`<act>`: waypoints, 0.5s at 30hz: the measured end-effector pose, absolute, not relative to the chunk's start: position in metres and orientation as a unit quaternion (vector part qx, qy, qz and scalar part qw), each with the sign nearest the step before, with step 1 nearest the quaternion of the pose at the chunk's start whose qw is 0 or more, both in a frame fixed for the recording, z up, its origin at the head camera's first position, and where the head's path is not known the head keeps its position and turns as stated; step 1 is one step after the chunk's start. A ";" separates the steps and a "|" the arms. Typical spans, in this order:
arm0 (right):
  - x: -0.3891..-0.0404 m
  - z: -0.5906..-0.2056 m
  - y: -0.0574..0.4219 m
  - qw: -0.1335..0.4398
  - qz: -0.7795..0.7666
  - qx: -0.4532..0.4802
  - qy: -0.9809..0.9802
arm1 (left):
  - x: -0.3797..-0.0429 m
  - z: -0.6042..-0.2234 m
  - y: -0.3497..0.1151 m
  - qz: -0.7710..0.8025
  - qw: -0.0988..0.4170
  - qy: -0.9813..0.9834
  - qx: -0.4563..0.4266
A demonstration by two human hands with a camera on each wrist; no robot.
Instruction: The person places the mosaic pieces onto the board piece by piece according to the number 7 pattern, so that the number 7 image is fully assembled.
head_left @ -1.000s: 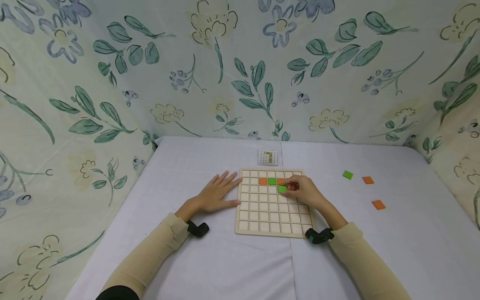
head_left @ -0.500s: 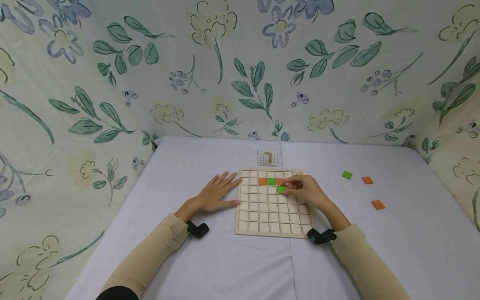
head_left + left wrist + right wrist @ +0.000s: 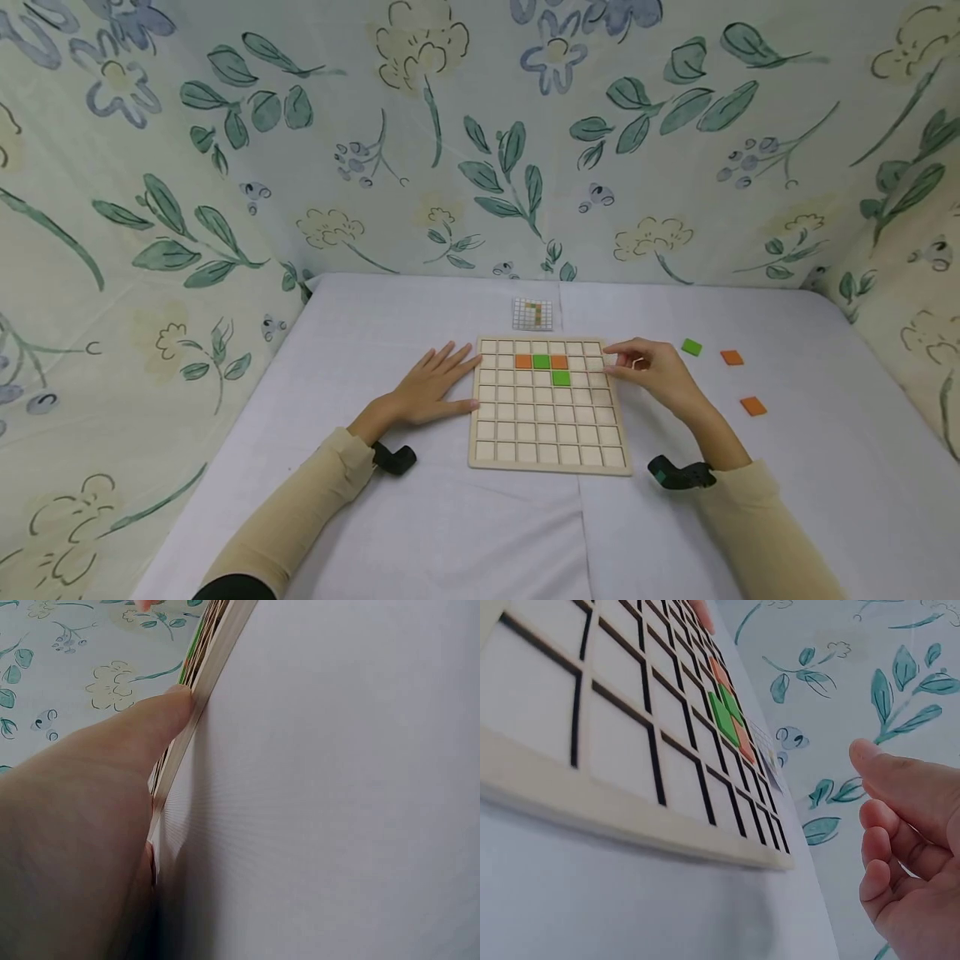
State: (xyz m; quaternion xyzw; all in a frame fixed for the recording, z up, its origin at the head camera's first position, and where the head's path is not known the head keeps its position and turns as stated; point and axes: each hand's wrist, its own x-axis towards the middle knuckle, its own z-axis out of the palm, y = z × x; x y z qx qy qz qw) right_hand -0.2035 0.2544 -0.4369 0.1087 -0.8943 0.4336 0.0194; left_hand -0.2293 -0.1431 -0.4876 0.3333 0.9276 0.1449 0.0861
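A wooden grid board lies on the white table. It carries an orange tile, a green tile and an orange tile in a row, with a second green tile one row nearer. My left hand lies flat beside the board's left edge, thumb against it. My right hand hovers at the board's right edge, fingers loosely curled, holding nothing. Loose tiles lie right of it: a green one and two orange ones.
A small pattern card lies behind the board. Floral cloth walls close in the back and both sides of the table.
My right hand let go of the green tile, now lying in its cell, and drew back to the right off the board. The left hand stayed put.
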 end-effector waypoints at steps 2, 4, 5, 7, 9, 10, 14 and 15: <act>-0.200 -0.435 0.264 0.028 0.430 0.100 -0.897 | -0.229 -0.486 -0.143 0.145 0.090 0.928 0.331; -0.196 -0.434 0.275 0.040 0.428 0.094 -0.898 | -0.228 -0.484 -0.142 0.149 0.093 0.928 0.330; -0.193 -0.434 0.281 0.048 0.426 0.091 -0.899 | -0.228 -0.484 -0.142 0.149 0.093 0.927 0.330; -0.189 -0.433 0.293 0.061 0.424 0.086 -0.900 | -0.226 -0.482 -0.142 0.152 0.096 0.927 0.329; -0.185 -0.433 0.305 0.075 0.419 0.081 -0.901 | -0.226 -0.481 -0.141 0.154 0.095 0.927 0.330; -0.182 -0.433 0.311 0.080 0.417 0.076 -0.902 | -0.225 -0.481 -0.141 0.155 0.094 0.926 0.330; -0.171 -0.432 0.335 0.089 0.409 0.046 -0.907 | -0.225 -0.481 -0.141 0.158 0.089 0.925 0.334; -0.167 -0.432 0.341 0.088 0.411 0.036 -0.907 | -0.225 -0.482 -0.141 0.158 0.088 0.925 0.334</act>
